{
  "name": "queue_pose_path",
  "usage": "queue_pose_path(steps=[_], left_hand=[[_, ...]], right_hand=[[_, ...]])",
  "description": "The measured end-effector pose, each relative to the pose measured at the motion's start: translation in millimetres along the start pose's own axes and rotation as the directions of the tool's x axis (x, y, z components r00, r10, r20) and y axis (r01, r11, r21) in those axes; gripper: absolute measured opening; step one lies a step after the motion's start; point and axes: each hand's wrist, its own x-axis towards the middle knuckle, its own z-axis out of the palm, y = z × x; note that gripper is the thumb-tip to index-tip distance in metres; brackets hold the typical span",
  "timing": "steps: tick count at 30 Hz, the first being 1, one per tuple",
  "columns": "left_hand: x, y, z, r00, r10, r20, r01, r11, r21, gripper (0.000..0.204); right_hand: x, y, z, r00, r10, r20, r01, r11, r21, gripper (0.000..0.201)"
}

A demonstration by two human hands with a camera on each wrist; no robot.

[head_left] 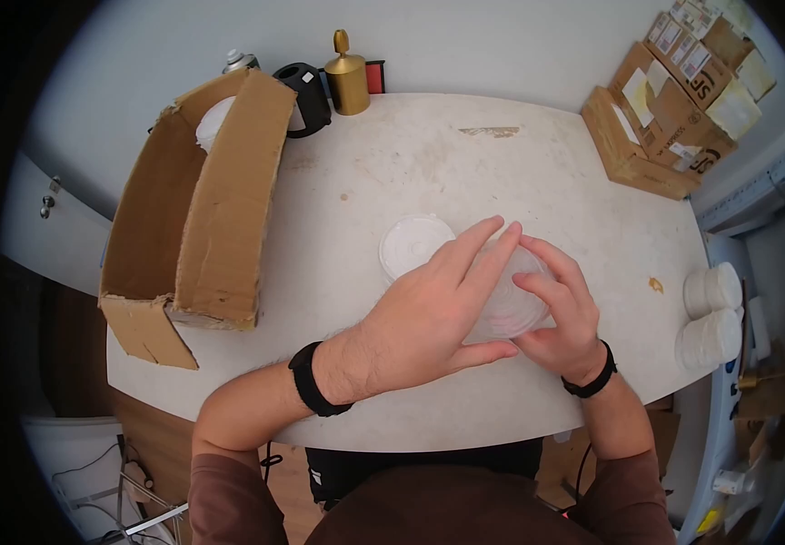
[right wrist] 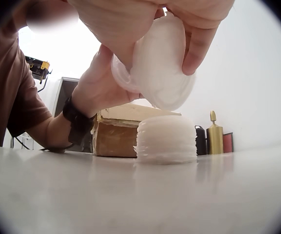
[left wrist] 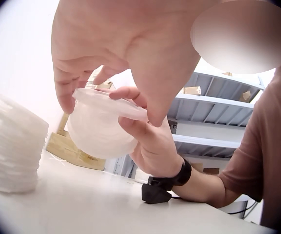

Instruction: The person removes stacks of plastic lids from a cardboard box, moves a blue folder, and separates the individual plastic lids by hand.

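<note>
Both hands hold a translucent plastic bowl point(left wrist: 99, 131) above the table, with a clear lid point(left wrist: 110, 104) over its mouth. My left hand point(head_left: 429, 309) arches over the top, its thumb and fingertips spanning the lid from opposite sides at the rim. From the right, my right hand point(head_left: 565, 309) grips the bowl near its rim, thumb below the lid edge in the left wrist view. The bowl is tilted in the right wrist view. Beside the left hand stands a stack of white translucent lids point(head_left: 415, 243), partly covered by that hand in the head view.
An open cardboard box point(head_left: 229, 200) occupies the table's left side, with a white item inside. Behind it stand a black cylinder point(head_left: 306, 98) and a gold bottle point(head_left: 349, 84). Cardboard cartons point(head_left: 670, 118) fill the back right corner. Two white stacks point(head_left: 710, 313) sit at the right edge.
</note>
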Motion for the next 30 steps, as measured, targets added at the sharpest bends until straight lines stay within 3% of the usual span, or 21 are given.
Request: queue_pose_path(steps=[3, 7, 10, 12, 16, 18, 21, 24, 30], left_hand=[[-2, 2, 5, 0.999, 0.047, -0.024, -0.045, 0.996, 0.079, 0.103], [1, 3, -3, 0.997, 0.02, -0.078, -0.017, 0.999, 0.037, 0.097], [3, 3, -19, 0.995, 0.009, -0.095, 0.002, 0.993, 0.114, 0.094], [2, -1, -27, 0.992, -0.052, -0.112, 0.077, 0.97, 0.232, 0.09], [-2, -12, -31, 0.981, -0.178, -0.084, 0.195, 0.936, 0.295, 0.086], [-4, -16, -28, 0.938, -0.343, 0.048, 0.311, 0.894, 0.322, 0.081], [-5, -24, -23, 0.945, -0.321, 0.061, 0.271, 0.872, 0.407, 0.078], [-6, -26, -24, 0.954, -0.299, -0.015, 0.283, 0.883, 0.374, 0.076], [-4, -34, -28, 0.937, -0.346, 0.037, 0.312, 0.884, 0.349, 0.075]], right_hand=[[-2, 2, 4, 1.0, -0.027, -0.005, 0.027, 1.0, 0.002, 0.059], [3, -3, 1, 1.0, -0.011, 0.002, 0.011, 1.0, -0.01, 0.061], [4, -2, 1, 1.0, 0.012, -0.023, -0.013, 0.999, -0.038, 0.06], [4, -1, 0, 0.999, 0.021, -0.037, -0.023, 0.998, -0.057, 0.059], [4, -1, 1, 0.997, 0.029, -0.068, -0.034, 0.997, -0.066, 0.056], [4, 0, 1, 0.997, 0.031, -0.065, -0.036, 0.997, -0.066, 0.055], [4, -1, 0, 0.998, 0.036, -0.059, -0.04, 0.997, -0.07, 0.055], [4, -1, -1, 0.998, 0.032, -0.059, -0.037, 0.996, -0.081, 0.054], [4, -1, -1, 0.998, 0.031, -0.058, -0.036, 0.996, -0.078, 0.054]])
